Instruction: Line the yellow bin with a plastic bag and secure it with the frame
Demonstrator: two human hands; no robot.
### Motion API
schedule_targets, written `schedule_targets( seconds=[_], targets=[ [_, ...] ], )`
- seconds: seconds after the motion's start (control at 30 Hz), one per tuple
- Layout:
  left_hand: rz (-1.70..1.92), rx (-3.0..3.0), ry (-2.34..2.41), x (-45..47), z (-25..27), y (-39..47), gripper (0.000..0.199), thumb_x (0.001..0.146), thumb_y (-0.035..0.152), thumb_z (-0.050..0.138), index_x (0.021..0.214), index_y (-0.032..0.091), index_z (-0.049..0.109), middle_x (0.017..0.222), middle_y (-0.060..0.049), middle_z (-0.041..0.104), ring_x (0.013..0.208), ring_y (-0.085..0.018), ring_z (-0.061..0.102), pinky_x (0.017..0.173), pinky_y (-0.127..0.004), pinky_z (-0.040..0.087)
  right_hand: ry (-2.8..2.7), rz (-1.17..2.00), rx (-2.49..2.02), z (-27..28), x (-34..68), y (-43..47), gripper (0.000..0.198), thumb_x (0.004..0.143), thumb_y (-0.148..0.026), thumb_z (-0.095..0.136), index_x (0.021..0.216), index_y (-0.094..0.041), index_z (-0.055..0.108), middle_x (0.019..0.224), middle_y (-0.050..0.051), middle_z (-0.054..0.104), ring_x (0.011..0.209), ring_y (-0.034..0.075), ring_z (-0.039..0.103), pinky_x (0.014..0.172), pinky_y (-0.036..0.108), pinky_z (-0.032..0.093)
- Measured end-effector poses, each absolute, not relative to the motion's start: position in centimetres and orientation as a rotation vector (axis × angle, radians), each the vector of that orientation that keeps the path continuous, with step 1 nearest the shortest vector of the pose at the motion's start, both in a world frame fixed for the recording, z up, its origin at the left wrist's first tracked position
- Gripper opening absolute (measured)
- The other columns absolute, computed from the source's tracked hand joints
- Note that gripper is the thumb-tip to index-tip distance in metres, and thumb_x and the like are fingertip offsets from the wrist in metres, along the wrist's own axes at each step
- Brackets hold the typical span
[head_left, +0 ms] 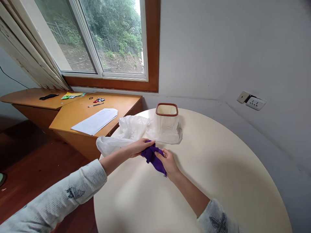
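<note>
1. Purple cloth (153, 157): bunched, held just above the round cream worktop (218, 181) near its 10 o'clock edge. Its long axis runs from 10 o'clock, at the gathered upper end, to 4 o'clock, where a loose tail hangs toward the surface.

2. Left hand (139, 147): enters from 8 o'clock. The fingers are clamped together on the cloth's upper end, thumb on top.

3. Right hand (168, 161): enters from 5 o'clock. The fingers are closed on the lower half of the cloth, which lies against the palm side. Whether the tail touches the worktop cannot be told.

4. Governing relation: the cloth lies between the two hands, with both in contact. The left hand holds the 10 o'clock end, the right hand the 4 o'clock end; neither is nearer than the other.

5. Surroundings:
   - A clear plastic bag (126, 132) lies crumpled at 11 o'clock from the hands, just beside the left hand.
   - A small bin with a brown rim (167, 118) stands upright at 12 o'clock, near the hands but apart from them, on a sheet of clear plastic.
   - A wooden desk (73, 113) with papers stands well apart at 10 o'clock, under the window (97, 35).
</note>
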State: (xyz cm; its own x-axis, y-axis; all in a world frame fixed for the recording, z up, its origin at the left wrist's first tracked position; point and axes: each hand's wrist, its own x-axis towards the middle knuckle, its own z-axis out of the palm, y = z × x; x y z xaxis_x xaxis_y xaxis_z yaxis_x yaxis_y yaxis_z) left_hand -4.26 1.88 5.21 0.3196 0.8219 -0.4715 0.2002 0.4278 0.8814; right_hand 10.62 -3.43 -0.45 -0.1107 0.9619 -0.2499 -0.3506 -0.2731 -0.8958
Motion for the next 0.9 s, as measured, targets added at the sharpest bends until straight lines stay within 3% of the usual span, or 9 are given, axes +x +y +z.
schedule_targets(
  seconds=[0.17, 0.3, 0.4, 0.53, 0.73, 0.9],
  targets=[
    [0.509, 1.010, 1.068, -4.6, 5.1, 0.8, 0.035, 0.061, 0.037, 0.075, 0.084, 0.014, 0.061, 0.080, -0.006, 0.065, 0.067, -0.014, 0.062, 0.056, -0.021, 0.048, -0.649, 1.656, -1.051, -0.9, 10.8, -3.0, 0.027, 0.057, -0.037, 0.072, 0.070, -0.017, 0.057, 0.061, -0.002, 0.061, 0.054, 0.012, 0.054, 0.053, 0.024, 0.040],
    [0.459, 1.007, 1.033, -5.1, 5.1, 0.3, 0.042, 0.055, 0.022, 0.080, 0.093, 0.016, 0.062, 0.095, -0.009, 0.066, 0.083, -0.020, 0.064, 0.066, -0.027, 0.051, -0.589, 1.708, -1.021, -1.3, 11.4, -2.8, 0.024, 0.058, -0.033, 0.072, 0.073, -0.017, 0.060, 0.069, 0.000, 0.064, 0.065, 0.015, 0.058, 0.059, 0.025, 0.043],
    [0.504, 1.015, 1.058, -5.3, 4.7, 0.3, 0.029, 0.059, 0.023, 0.076, 0.084, 0.013, 0.064, 0.087, -0.010, 0.067, 0.077, -0.020, 0.063, 0.064, -0.026, 0.049, -0.609, 1.752, -1.011, -1.4, 11.8, -2.7, 0.026, 0.059, -0.033, 0.071, 0.076, -0.017, 0.062, 0.071, 0.001, 0.065, 0.065, 0.015, 0.059, 0.058, 0.025, 0.043],
    [0.644, 1.019, 1.107, -5.5, 3.7, 0.6, 0.016, 0.063, 0.021, 0.068, 0.074, 0.015, 0.060, 0.071, -0.003, 0.063, 0.064, -0.014, 0.059, 0.057, -0.022, 0.044, -0.595, 1.809, -0.995, -1.1, 11.9, -2.9, 0.024, 0.059, -0.032, 0.072, 0.075, -0.016, 0.061, 0.069, 0.000, 0.064, 0.061, 0.013, 0.057, 0.056, 0.024, 0.042],
    [0.800, 1.083, 1.193, -5.6, 3.3, 0.7, 0.039, 0.059, 0.012, 0.064, 0.094, 0.021, 0.049, 0.071, 0.002, 0.061, 0.061, -0.012, 0.056, 0.055, -0.021, 0.040, -0.526, 1.875, -0.982, -0.1, 11.8, -3.2, 0.022, 0.057, -0.022, 0.073, 0.072, -0.016, 0.058, 0.063, -0.001, 0.060, 0.057, 0.011, 0.054, 0.050, 0.021, 0.039],
    [0.857, 1.214, 1.208, -4.7, 3.0, 0.1, 0.048, 0.057, 0.006, 0.052, 0.101, 0.022, 0.044, 0.075, 0.002, 0.062, 0.060, -0.012, 0.054, 0.053, -0.021, 0.037, -0.489, 1.907, -0.877, -0.3, 11.5, -3.4, 0.024, 0.060, -0.022, 0.072, 0.078, -0.018, 0.056, 0.067, -0.003, 0.060, 0.056, 0.009, 0.051, 0.049, 0.020, 0.039]
  ],
)
